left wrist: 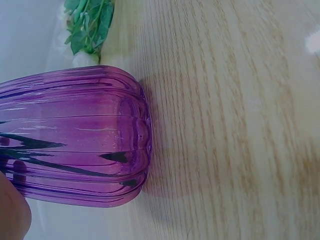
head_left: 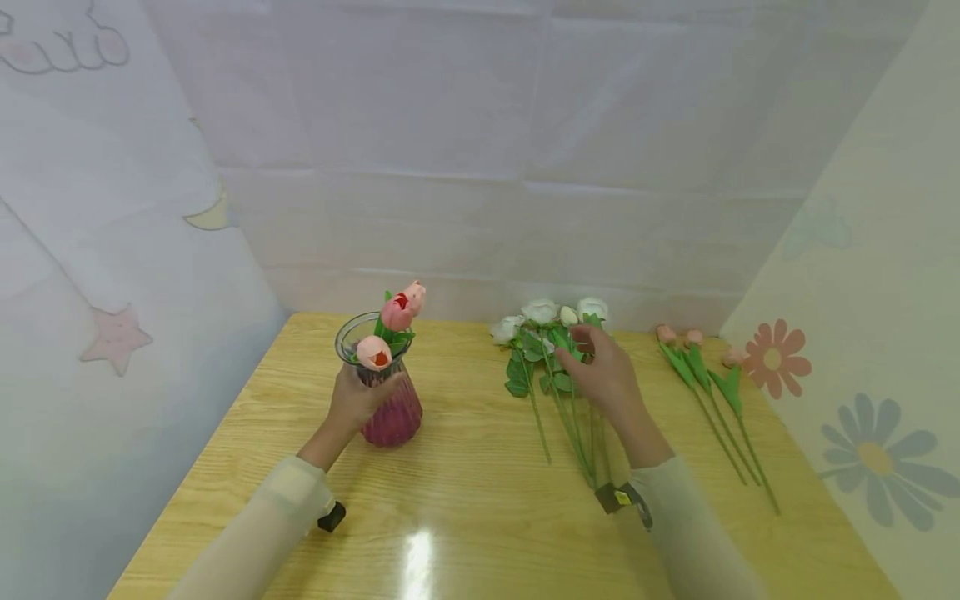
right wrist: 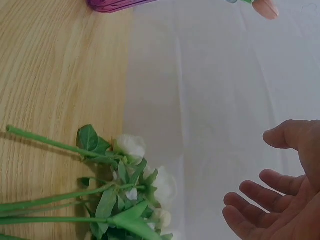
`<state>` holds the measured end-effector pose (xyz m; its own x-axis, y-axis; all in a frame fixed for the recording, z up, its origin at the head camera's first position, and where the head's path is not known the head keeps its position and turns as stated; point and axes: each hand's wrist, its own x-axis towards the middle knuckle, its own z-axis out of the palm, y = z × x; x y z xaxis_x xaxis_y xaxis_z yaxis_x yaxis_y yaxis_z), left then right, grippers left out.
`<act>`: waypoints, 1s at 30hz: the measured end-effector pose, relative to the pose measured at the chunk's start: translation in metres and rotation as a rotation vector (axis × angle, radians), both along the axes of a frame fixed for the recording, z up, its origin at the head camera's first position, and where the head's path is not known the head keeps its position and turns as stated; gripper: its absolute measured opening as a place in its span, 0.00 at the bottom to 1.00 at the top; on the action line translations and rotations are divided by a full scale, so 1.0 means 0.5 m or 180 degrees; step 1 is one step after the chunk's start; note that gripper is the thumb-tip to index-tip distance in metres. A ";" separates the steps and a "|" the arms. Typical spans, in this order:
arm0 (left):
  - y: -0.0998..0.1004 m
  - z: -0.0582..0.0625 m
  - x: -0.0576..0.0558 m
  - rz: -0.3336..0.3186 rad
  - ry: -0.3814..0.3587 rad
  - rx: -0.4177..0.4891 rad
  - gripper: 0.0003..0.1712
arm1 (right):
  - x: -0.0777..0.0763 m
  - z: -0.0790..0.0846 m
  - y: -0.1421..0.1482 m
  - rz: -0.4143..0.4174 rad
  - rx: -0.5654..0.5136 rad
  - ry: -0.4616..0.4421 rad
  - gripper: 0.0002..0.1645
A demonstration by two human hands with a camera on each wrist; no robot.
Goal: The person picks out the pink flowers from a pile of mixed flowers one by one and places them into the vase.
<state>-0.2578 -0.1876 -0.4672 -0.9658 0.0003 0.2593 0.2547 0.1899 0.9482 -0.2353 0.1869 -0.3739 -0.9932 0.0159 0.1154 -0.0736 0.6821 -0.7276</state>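
In the head view, my left hand [head_left: 356, 402] grips a ribbed glass vase [head_left: 395, 412], clear at the rim and purple-pink below, its thumb across the front. The vase stands upright on the table and holds several pink tulips [head_left: 397, 312]. Up close in the left wrist view, dark stems show through the vase [left wrist: 75, 135]. My right hand [head_left: 603, 371] hovers over a bunch of white roses [head_left: 540, 312], fingers loosely bent. Seen from the right wrist, the right hand [right wrist: 280, 195] holds nothing and is apart from the roses [right wrist: 131, 146].
Three pink tulips [head_left: 720, 392] lie at the right side of the wooden table [head_left: 465, 492], stems toward the front. A pale cloth wall [head_left: 480, 225] rises behind the table. Printed side walls stand left and right.
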 end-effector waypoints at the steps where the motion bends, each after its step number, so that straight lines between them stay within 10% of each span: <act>1: 0.000 0.000 0.000 0.0000 0.0010 -0.0002 0.40 | 0.001 -0.002 0.005 -0.0016 0.0017 -0.0021 0.35; 30: -0.004 -0.005 -0.003 -0.0075 0.0042 0.0025 0.44 | 0.009 -0.072 0.153 -0.0151 0.0539 0.0005 0.37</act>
